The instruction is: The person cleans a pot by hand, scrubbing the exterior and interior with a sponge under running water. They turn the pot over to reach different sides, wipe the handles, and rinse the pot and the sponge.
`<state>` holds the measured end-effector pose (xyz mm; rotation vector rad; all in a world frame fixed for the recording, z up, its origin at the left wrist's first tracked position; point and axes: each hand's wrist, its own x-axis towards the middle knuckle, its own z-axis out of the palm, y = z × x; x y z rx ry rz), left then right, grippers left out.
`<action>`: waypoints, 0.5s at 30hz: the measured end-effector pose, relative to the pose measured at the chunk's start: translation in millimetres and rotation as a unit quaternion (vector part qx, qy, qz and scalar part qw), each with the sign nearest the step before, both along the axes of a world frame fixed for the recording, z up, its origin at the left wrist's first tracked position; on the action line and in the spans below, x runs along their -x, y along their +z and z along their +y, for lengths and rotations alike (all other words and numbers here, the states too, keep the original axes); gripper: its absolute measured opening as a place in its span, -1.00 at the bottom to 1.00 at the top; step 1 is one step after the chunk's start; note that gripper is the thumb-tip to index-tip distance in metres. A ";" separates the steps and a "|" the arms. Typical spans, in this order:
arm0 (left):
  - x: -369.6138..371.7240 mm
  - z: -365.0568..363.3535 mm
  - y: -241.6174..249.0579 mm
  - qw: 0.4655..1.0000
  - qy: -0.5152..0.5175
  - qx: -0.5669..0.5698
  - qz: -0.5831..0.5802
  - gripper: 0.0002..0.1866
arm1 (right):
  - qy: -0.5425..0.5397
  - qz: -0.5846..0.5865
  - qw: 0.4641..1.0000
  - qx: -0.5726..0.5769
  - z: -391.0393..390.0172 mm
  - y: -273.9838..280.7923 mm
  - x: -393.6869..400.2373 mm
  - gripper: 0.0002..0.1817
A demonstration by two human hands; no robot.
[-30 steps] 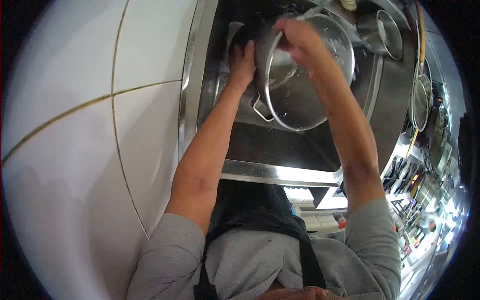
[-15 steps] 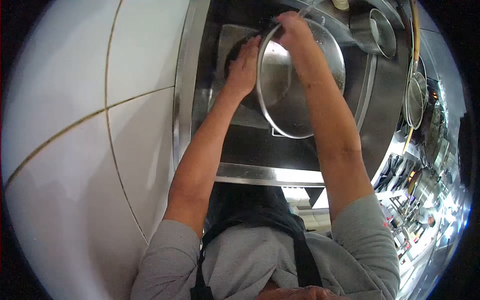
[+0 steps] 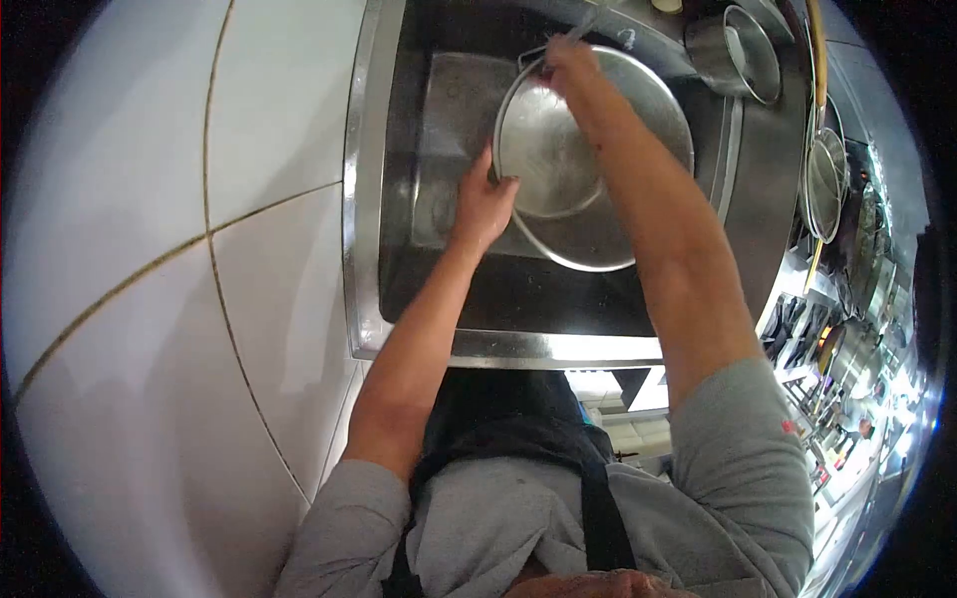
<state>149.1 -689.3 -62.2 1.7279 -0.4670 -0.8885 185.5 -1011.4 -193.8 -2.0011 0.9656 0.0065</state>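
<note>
A wide, round stainless steel pot [image 3: 553, 179] tilts in the sink, its open mouth facing me. My left hand [image 3: 485, 204] grips its left rim, thumb over the edge and fingers around the outside. At the far rim is my right hand [image 3: 573, 65], its fingers curled and slightly blurred; whatever they hold, if anything, is hidden. A wire-like handle [image 3: 528, 60] sticks out at the pot's upper left. Just beyond my right hand, a clear stream or spout [image 3: 595, 18] comes in from the top.
The sink's metal front edge [image 3: 548, 349] runs before my body. A smaller steel pot [image 3: 733, 55] stands at the upper right, with strainers [image 3: 825, 184] hanging beside it. White tiles [image 3: 279, 110] line the left side. Kitchen equipment [image 3: 847, 349] fills the far right.
My left hand has gone from lying flat against the pot's side to gripping its rim lower down. The pot has turned, bringing its handle to the upper left and showing more of its inside.
</note>
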 end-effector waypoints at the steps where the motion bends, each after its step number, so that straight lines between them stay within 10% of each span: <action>1: 3.3 3.6 -16.2 0.997 0.038 0.059 0.035 -0.33 | 0.093 0.015 0.989 0.113 -0.3 -37.0 4.3 -0.70; 5: -57.0 -15.1 -40.2 0.917 0.027 0.128 0.376 -0.21 | 0.177 -0.162 0.971 0.010 107.8 -29.7 21.2 -0.65; 7: -91.8 -20.2 -48.5 0.922 0.063 0.118 0.364 -0.22 | -0.111 -0.086 0.916 -0.376 128.5 100.2 -9.5 -0.69; 10: -100.8 -18.1 -63.2 0.950 0.087 0.090 0.286 -0.28 | -0.376 -0.116 0.757 -0.521 105.0 207.9 -31.5 -0.61; 15: -92.7 -19.1 -41.1 0.958 0.084 0.094 0.258 -0.46 | -0.359 -0.181 0.683 -0.610 55.8 131.0 -7.2 -0.44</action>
